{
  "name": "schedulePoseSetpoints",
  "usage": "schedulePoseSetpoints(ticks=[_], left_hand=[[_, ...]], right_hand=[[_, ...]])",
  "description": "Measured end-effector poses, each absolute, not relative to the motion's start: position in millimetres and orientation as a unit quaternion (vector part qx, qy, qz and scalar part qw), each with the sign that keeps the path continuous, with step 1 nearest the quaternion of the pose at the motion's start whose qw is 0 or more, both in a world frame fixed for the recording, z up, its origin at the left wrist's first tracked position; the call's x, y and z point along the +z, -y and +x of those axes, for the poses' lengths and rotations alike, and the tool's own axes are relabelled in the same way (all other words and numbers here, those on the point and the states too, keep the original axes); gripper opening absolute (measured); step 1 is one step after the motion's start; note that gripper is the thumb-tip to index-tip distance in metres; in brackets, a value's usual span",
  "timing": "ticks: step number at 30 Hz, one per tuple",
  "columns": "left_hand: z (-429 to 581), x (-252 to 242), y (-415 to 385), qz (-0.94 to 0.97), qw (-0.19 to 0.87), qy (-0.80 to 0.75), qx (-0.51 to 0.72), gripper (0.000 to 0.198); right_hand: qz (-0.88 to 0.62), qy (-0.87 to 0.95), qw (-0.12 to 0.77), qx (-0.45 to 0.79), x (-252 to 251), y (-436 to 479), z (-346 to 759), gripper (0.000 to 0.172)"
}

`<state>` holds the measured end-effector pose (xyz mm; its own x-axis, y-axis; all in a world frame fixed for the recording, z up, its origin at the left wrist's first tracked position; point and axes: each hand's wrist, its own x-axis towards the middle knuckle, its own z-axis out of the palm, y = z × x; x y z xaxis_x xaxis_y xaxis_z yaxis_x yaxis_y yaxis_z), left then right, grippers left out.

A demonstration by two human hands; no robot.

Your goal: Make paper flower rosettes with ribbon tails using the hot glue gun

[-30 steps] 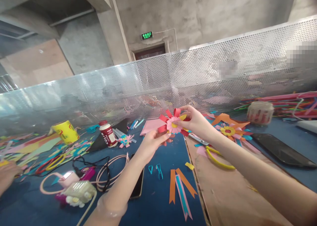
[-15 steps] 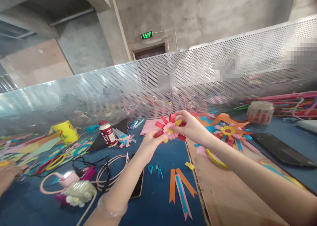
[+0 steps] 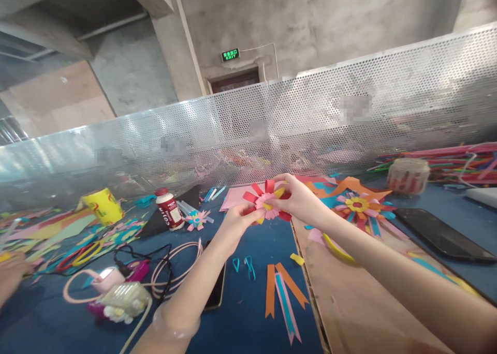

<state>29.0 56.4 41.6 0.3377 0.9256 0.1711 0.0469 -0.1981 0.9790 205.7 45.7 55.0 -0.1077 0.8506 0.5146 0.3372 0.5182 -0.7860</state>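
Both my hands hold a paper flower point(image 3: 263, 197) with red looped petals, a pink layer and a yellow centre, raised above the blue table point(image 3: 240, 312). My left hand point(image 3: 235, 224) pinches its lower left edge from below. My right hand point(image 3: 298, 198) grips its right side with fingers pressed on the petals. A finished paper flower point(image 3: 359, 205) with orange, blue and pink petals lies just right of my right wrist.
A wooden board point(image 3: 357, 302) lies under my right arm, with yellow-handled scissors point(image 3: 334, 246) on it. Paper strips point(image 3: 283, 292), a phone point(image 3: 442, 235), a red-capped bottle point(image 3: 170, 209), a yellow cup point(image 3: 103, 205), cables point(image 3: 171, 266) and scraps litter the table. A perforated metal screen point(image 3: 248, 131) stands behind. Another person's hand point(image 3: 10, 276) is far left.
Both hands and the red flower have drifted slightly left and down, and my right fingers have shifted their grip across the petals. The rest stays still.
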Motion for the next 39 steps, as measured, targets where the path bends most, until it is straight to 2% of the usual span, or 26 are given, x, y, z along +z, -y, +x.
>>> schedulePoseSetpoints(ticks=[6,9,13,17,19,21,24,26,39], left_hand=[[30,40,-56,0.636,0.506,-0.378,0.443,0.015],[29,42,-58,0.629,0.508,-0.378,0.452,0.023],[25,49,-61,0.589,0.522,-0.378,0.488,0.045],[22,53,-59,0.567,0.615,-0.352,0.42,0.066],[22,52,-55,0.562,0.65,-0.335,0.386,0.061],[23,50,-53,0.556,0.663,-0.327,0.379,0.048],[24,46,-51,0.558,0.662,-0.318,0.387,0.026],[25,44,-51,0.562,0.654,-0.321,0.391,0.019],[30,42,-49,0.553,0.643,-0.35,0.398,0.022]], right_hand=[[-0.417,0.725,0.514,0.189,52,-47,206,0.037],[-0.409,0.74,0.52,0.12,51,-48,205,0.034],[-0.376,0.744,0.549,-0.065,51,-47,206,0.036],[-0.245,0.788,0.488,-0.284,42,-36,211,0.02],[-0.172,0.806,0.438,-0.36,34,-28,215,0.019],[-0.133,0.806,0.406,-0.409,28,-23,219,0.024],[-0.126,0.798,0.391,-0.442,23,-18,223,0.027],[-0.127,0.795,0.385,-0.451,22,-16,225,0.028],[-0.116,0.801,0.349,-0.473,16,-14,220,0.029]])
